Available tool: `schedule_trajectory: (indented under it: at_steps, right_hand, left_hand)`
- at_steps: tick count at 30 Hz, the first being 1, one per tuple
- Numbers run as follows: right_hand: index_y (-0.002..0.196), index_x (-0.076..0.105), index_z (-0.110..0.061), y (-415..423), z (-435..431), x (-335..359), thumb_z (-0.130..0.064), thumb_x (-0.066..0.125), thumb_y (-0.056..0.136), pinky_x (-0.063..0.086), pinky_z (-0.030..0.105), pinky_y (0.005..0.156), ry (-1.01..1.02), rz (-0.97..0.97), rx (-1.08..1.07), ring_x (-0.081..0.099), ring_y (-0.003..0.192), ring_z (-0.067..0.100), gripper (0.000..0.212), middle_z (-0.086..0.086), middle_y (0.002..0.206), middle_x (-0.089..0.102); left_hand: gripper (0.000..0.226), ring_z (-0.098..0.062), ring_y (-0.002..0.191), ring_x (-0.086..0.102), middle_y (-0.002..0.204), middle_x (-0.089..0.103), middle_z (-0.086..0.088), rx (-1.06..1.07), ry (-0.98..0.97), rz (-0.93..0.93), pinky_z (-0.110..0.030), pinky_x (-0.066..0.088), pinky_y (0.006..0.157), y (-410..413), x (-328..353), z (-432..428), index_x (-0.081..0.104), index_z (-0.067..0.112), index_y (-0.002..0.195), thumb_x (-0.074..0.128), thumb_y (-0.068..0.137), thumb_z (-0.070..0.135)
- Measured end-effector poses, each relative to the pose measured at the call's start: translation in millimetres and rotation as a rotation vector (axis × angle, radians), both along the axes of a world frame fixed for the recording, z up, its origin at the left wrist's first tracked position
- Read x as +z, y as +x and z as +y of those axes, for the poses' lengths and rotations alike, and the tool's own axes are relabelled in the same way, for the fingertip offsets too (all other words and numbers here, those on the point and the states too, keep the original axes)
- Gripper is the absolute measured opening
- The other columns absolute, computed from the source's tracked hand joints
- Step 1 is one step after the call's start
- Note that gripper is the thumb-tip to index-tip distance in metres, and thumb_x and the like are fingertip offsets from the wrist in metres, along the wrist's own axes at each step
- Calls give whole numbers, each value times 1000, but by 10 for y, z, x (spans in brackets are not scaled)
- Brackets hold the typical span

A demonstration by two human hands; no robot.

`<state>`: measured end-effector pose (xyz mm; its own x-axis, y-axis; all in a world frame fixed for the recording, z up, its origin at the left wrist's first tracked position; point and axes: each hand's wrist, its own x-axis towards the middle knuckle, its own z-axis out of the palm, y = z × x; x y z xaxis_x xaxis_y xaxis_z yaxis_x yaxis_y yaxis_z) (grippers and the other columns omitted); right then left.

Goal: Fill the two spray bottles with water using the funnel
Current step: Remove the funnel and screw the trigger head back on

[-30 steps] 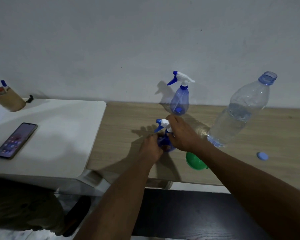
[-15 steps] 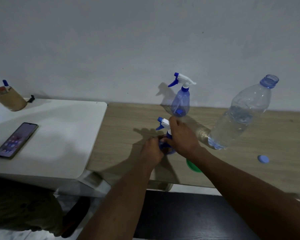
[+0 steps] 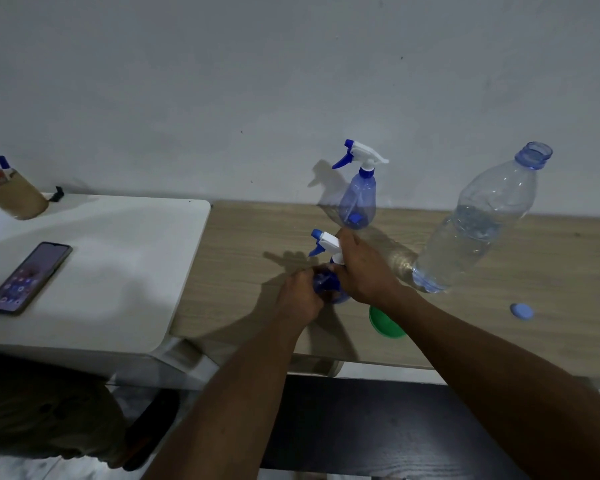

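Two blue spray bottles with white and blue trigger heads stand on the wooden table (image 3: pixel 257 244). The far spray bottle (image 3: pixel 358 197) stands alone near the wall. My left hand (image 3: pixel 300 297) grips the body of the near spray bottle (image 3: pixel 326 287). My right hand (image 3: pixel 362 271) is wrapped round its neck and trigger head (image 3: pixel 324 242). A green funnel (image 3: pixel 385 323) lies on the table, partly hidden under my right forearm. To the right stands a large clear water bottle (image 3: pixel 478 226), uncapped and partly full. Its blue cap (image 3: pixel 522 311) lies further right.
A white desk (image 3: pixel 118 271) adjoins the wooden table on the left. On it lie a phone (image 3: pixel 26 277) and a brown cup (image 3: pixel 14 199) with pens. The wall runs right behind both. A dark floor shows below the table's front edge.
Both hands stay on the near spray bottle. My right hand has shifted slightly on the trigger head. The view has moved a little.
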<state>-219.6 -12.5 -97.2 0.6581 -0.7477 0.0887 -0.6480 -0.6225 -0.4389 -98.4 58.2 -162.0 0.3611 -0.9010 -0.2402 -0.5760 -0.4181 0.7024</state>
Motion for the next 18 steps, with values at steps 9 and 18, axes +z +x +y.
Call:
schedule_trajectory:
  at_steps: [9, 18]
  right_hand:
    - [104, 45, -13, -36, -47, -24, -24, 71, 85, 38, 27, 60, 52, -70, -42, 54, 78, 19, 34, 0, 94, 54]
    - [84, 61, -12, -174, 14, -5, -31, 84, 74, 39, 13, 53, 289, -433, -348, 54, 61, 5, 31, -4, 70, 62]
  left_hand:
    - [52, -15, 111, 61, 124, 67, 6, -35, 16, 77, -28, 46, 90, 30, 13, 21, 60, 30, 130, 79, 82, 26]
    - [72, -13, 113, 62, 125, 66, 3, -92, 151, 437, -33, 52, 97, 36, 134, 96, 63, 21, 129, 90, 66, 43]
